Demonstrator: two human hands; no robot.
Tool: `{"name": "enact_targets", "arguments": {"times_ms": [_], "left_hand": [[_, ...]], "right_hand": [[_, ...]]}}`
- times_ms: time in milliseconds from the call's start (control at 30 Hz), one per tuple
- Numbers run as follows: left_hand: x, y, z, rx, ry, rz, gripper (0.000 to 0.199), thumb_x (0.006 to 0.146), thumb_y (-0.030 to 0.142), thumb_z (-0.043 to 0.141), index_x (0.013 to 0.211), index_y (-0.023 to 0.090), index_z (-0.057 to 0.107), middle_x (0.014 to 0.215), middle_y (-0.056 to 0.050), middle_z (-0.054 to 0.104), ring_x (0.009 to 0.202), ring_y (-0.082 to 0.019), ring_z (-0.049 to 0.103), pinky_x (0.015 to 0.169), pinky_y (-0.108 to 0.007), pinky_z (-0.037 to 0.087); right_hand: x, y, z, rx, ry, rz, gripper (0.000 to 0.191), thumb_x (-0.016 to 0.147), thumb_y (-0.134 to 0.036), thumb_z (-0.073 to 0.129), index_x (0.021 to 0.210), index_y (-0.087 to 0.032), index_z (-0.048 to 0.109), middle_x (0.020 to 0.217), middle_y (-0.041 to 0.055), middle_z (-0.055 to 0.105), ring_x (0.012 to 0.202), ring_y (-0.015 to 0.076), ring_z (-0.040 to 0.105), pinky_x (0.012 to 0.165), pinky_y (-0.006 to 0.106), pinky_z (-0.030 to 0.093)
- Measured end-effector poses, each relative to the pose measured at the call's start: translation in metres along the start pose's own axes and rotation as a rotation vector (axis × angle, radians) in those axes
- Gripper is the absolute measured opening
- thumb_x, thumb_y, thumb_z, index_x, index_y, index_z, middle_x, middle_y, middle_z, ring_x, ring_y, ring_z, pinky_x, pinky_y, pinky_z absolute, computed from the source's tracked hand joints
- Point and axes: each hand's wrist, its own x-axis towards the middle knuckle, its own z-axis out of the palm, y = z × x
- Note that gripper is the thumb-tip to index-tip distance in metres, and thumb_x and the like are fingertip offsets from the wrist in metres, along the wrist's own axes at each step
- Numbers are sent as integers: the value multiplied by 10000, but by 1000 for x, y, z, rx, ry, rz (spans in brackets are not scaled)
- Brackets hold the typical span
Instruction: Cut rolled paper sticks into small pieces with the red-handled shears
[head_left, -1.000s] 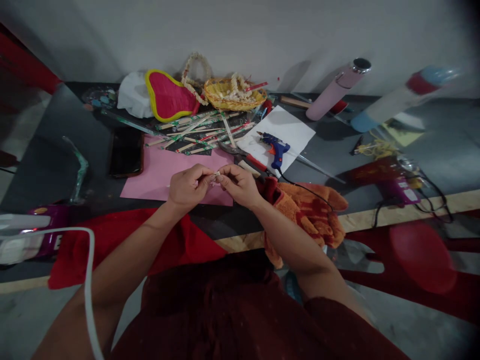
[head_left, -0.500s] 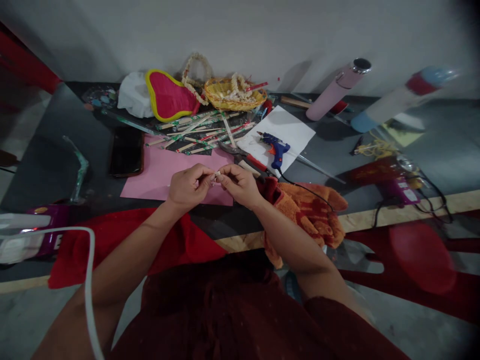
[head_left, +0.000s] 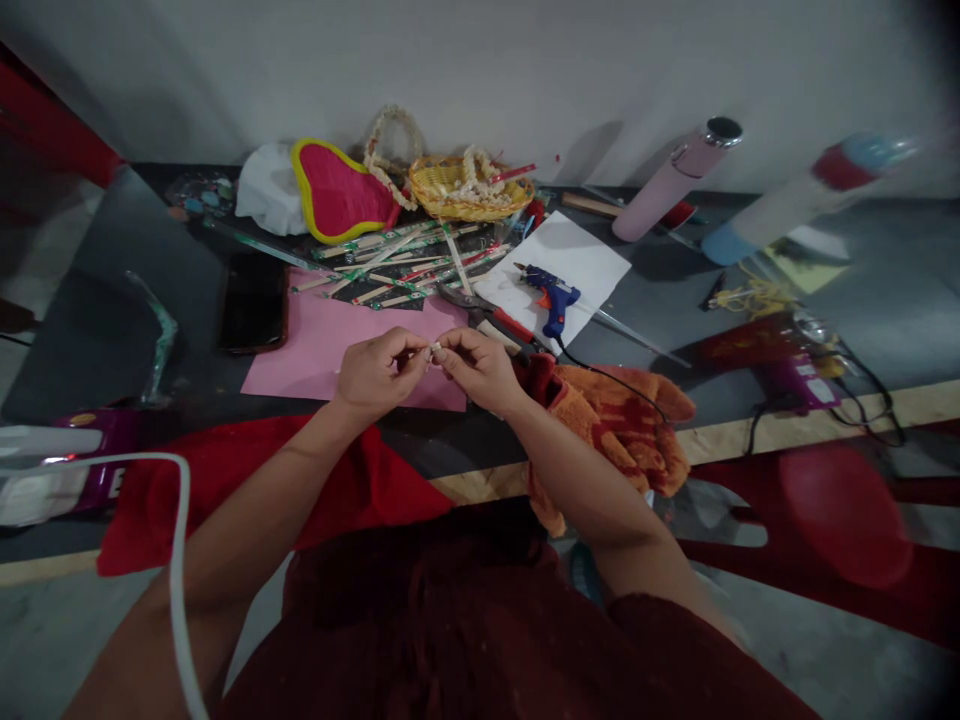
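Observation:
My left hand (head_left: 381,372) and my right hand (head_left: 480,370) meet fingertip to fingertip above a pink sheet of paper (head_left: 322,340). Between their pinched thumbs and forefingers is a small pale piece (head_left: 435,347), too tiny to name and partly covered by the fingers. Red-handled pliers (head_left: 506,322) lie just beyond my right hand. A blue glue gun (head_left: 551,295) rests farther right on a white sheet (head_left: 604,262). Behind the pink paper several wrapped wooden sticks (head_left: 390,265) are spread out.
A black phone (head_left: 253,303) lies at the left. Along the wall stand a yellow-rimmed pink shape (head_left: 341,190), a wicker basket (head_left: 472,208) with pale strung pieces, a pink flask (head_left: 671,185) and a blurred bottle (head_left: 795,200). An orange cloth (head_left: 622,420) and red cloth (head_left: 360,480) cover the front edge.
My fingers have shifted very slightly around the small pale piece, which is still pinched between both hands. Everything else on the table stays where it was.

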Motion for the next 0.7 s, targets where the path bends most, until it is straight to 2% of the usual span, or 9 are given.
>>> {"name": "enact_targets", "arguments": {"times_ms": [467,700], "left_hand": [[1,0,0,22,-30,-10,176,850,321,547,865,197,672,751,-4,711,582,-102,595,550,-211,410],[5,-13,1,99,-22,-82,185,839,328,555,886,204,685,805,-16,731,646,-129,641,603,-226,439]], "right_hand": [[1,-1,-1,-47,-3,-23,289,861,-461,557,847,-174,588,725,0,597,622,95,525,584,226,435],[2,10,-4,-353,-20,-108,120,849,-209,509,882,-177,619,823,26,658,709,125,574,683,247,445]]}}
